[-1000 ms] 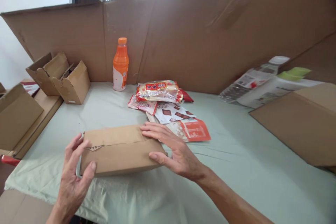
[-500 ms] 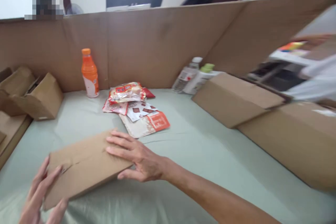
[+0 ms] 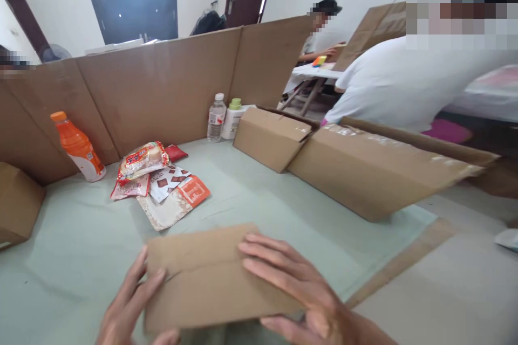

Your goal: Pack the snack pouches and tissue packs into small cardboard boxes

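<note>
A flat brown cardboard box (image 3: 202, 280), with a creased seam across its top, is held between both hands low in the head view. My left hand (image 3: 131, 302) grips its left end, fingers over the edge and thumb at the near side. Around the right end is my right hand (image 3: 299, 285), its fingers lying on the top and its thumb at the near edge. Beyond the box lies a pile of snack packets: a red-and-clear bread packet (image 3: 143, 161), a brown-and-white packet (image 3: 168, 180) and an orange-and-cream pouch (image 3: 174, 205).
An orange drink bottle (image 3: 79, 148) leans left of the packets. A clear water bottle (image 3: 217, 118) and a white bottle with a green cap (image 3: 232, 121) stand by the cardboard wall (image 3: 162, 86). Open cardboard boxes (image 3: 343, 167) line the right edge. A person in white (image 3: 388, 86) sits beyond.
The view has swung to the right, bringing other people into sight. The box, still in both hands, now sits nearer the middle bottom of the view.
</note>
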The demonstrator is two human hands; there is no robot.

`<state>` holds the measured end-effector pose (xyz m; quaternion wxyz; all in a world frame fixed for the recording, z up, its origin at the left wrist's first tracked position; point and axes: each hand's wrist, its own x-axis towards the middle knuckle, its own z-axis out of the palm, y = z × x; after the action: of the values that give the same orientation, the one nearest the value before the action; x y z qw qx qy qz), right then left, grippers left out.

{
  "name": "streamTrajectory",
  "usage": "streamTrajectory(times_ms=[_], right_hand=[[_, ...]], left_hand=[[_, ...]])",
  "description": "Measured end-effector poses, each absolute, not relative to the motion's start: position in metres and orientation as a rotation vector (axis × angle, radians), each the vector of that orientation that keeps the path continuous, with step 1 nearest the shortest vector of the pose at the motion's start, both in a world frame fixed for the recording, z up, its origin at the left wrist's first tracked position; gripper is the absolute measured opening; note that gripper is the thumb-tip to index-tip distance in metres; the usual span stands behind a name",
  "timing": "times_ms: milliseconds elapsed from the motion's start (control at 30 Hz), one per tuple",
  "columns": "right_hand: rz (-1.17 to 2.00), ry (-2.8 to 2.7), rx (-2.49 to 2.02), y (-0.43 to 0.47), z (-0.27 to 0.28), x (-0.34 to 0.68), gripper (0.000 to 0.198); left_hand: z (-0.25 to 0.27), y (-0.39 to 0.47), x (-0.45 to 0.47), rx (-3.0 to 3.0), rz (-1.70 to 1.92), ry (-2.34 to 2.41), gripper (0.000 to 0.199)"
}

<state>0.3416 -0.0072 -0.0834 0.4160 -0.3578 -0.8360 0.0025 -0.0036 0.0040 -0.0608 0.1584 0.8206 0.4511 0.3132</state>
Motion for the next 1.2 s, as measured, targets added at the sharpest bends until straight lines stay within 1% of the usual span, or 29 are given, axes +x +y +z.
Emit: streamTrajectory(times_ms=[133,200,267,367,433,533,700,767,867,1033,1100,1200], right_hand=[[-0.249,-1.942,-1.185,-0.022,-0.092,0.412,0.061],[-0.362,-1.875,-1.28,-0.017,-0.096,0.438,0.063],[-0.464,-1.806,-1.361,-0.001,-0.1,0.455,0.061],[-0.57,-1.661,-1.487,0.043,-0.105,0.469,0.052],[-0.569,-1.575,-1.586,0.081,-0.107,0.471,0.048],[-0.499,-1.498,-1.718,0.137,-0.103,0.472,0.049],[-0.396,-1.469,-1.816,0.194,-0.095,0.474,0.053],[-0.386,-1.455,-1.848,0.201,-0.096,0.474,0.055],[-0.389,-1.445,-1.857,0.203,-0.099,0.473,0.058],[-0.373,-1.44,-1.876,0.211,-0.096,0.466,0.056],[-0.361,-1.445,-1.883,0.214,-0.093,0.463,0.055],[-0.342,-1.457,-1.863,0.209,-0.091,0.462,0.06]], left_hand=[[-0.046,0.096,0.098,2.291,0.622,0.857,0.061],[-0.043,0.14,0.147,2.181,0.575,0.749,0.063],[-0.045,0.175,0.19,2.157,0.596,0.759,0.064],[-0.055,0.207,0.241,2.121,0.712,0.921,0.07],[-0.065,0.217,0.267,2.117,0.771,1.021,0.079],[-0.08,0.221,0.296,2.179,0.735,1.06,0.091],[-0.111,0.22,0.319,2.331,0.51,1.027,0.094],[-0.123,0.216,0.318,2.385,0.419,1.005,0.088],[-0.136,0.207,0.311,2.469,0.336,0.957,0.075],[-0.137,0.2,0.306,2.578,0.256,0.93,0.059],[-0.134,0.191,0.303,2.611,0.223,0.925,0.058],[-0.131,0.164,0.285,2.652,0.168,0.878,0.063]])
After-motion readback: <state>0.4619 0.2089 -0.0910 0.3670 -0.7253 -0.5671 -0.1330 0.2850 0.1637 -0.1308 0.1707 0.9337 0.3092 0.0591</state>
